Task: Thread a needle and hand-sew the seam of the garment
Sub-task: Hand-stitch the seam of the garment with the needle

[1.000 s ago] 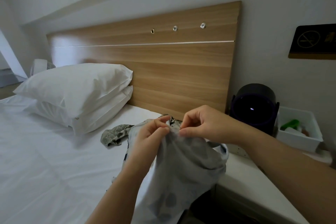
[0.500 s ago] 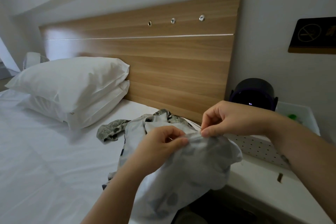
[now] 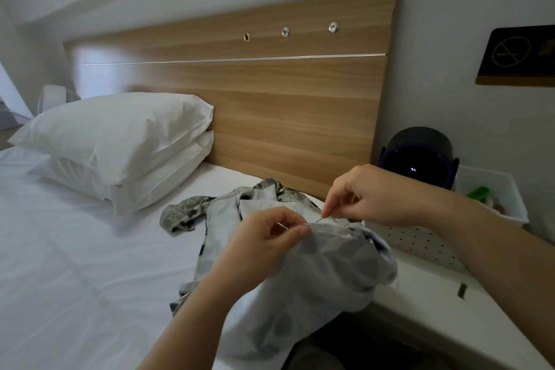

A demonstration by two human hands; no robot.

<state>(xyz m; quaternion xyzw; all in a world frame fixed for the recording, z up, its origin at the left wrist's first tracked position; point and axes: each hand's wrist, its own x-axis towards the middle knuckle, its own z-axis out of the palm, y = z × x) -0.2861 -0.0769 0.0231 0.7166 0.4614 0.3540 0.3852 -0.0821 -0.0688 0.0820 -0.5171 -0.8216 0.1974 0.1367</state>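
So the garment (image 3: 315, 273) is bunched at the right edge of the bed (image 3: 75, 249), half spilling off it, and the left hand (image 3: 264, 246) is curled round a fold, pinching the seam right where the needle (image 3: 315, 220) pokes out. The right hand (image 3: 375, 195) has thumb and forefinger closed on the needle's far end. I'd pull straight along the needle's own line, keep that fold taut, and ease off once the stitch snugs so nothing puckers.

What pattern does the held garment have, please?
The garment is pale grey with darker blotches; head view.
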